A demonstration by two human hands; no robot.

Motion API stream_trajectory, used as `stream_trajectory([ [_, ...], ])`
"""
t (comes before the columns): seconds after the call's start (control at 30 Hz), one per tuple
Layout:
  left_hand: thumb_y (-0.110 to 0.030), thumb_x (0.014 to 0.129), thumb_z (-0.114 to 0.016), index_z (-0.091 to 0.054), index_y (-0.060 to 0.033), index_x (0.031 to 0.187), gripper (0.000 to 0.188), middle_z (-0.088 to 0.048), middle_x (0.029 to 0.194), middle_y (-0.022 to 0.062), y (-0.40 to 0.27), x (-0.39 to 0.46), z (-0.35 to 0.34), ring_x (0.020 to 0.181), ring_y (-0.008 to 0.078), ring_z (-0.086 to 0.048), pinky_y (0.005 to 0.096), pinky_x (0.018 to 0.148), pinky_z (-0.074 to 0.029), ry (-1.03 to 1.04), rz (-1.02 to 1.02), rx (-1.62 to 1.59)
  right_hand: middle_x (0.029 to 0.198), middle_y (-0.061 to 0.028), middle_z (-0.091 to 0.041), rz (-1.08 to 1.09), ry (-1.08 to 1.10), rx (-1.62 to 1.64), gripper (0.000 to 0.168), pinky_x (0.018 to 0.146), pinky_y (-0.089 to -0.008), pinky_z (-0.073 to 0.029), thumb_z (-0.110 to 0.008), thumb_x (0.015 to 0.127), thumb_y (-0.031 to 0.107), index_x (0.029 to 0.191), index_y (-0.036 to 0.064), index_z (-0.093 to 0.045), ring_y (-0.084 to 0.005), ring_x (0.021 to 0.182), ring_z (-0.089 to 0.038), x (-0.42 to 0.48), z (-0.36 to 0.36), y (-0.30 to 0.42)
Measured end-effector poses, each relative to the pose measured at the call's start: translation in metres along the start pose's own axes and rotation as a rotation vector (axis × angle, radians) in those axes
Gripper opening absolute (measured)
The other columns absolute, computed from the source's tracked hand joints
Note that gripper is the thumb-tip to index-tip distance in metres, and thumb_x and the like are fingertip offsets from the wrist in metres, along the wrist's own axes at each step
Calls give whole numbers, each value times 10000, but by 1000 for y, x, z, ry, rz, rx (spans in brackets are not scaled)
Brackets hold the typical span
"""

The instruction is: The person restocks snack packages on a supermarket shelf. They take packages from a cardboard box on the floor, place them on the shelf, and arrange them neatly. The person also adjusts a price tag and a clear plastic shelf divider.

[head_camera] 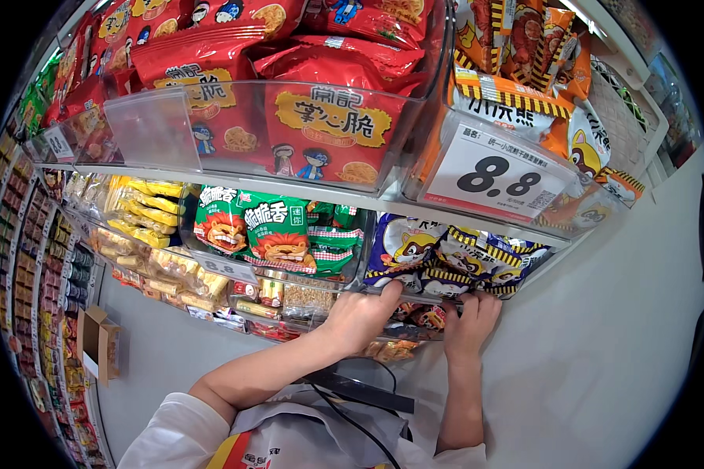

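Observation:
My left hand (361, 319) grips the front lip of a clear plastic bin (413, 298) at its left end, with the fingers curled. My right hand (472, 325) holds the same lip further right, fingertips over the edge. Inside the bin lie several purple, white and yellow snack packets (408, 240) with a cartoon raccoon. Immediately left stands a bin of green snack packets (278, 234) with a cartoon lion. Below and between my hands, dark red wrapped snacks (428, 316) show on a lower level. My hands hide parts of the bin's front.
Overhead, a shelf edge (305, 184) carries bins of red snack bags (328, 129) and orange snack packets (510, 111). A price card (496, 173) juts out at right. Yellow packets (146, 211) sit at left. An open cardboard box (100, 343) is on the floor beside another stocked shelf (47, 281).

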State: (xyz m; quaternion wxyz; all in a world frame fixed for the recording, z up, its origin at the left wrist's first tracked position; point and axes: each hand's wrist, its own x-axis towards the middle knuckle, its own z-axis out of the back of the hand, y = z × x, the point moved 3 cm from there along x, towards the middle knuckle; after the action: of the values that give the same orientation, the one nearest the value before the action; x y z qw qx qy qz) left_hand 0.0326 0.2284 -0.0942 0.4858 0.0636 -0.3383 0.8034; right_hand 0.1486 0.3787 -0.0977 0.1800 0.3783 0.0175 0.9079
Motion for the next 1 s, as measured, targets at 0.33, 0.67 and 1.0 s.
stream_trajectory([
  [0.33, -54, 751, -536, -448, -33, 992, 258, -588, 568, 128, -19, 8, 23, 529, 310, -613, 397, 438, -464, 153, -2, -66, 936, -126, -503, -19, -44, 44, 406, 768, -419, -403, -744, 533, -41, 858, 47, -517, -319, 902, -485, 2, 15, 3],
  [0.67, -132, 812, -571, -465, -57, 918, 167, -564, 556, 132, -7, 12, 33, 554, 341, -598, 422, 461, -460, 151, 81, -135, 869, -87, -523, -38, -28, 8, 360, 736, -417, -388, -765, 545, 64, 831, 57, -546, -288, 841, -495, 16, 14, 16],
  [1.0, -44, 737, -549, -469, -56, 932, 211, -608, 613, 130, 2, 1, 22, 551, 325, -616, 400, 452, -484, 175, 35, -93, 880, -55, -527, 62, 96, -171, 331, 797, -435, -347, -742, 578, 127, 838, 91, -541, -255, 848, -497, 16, 21, 22],
])
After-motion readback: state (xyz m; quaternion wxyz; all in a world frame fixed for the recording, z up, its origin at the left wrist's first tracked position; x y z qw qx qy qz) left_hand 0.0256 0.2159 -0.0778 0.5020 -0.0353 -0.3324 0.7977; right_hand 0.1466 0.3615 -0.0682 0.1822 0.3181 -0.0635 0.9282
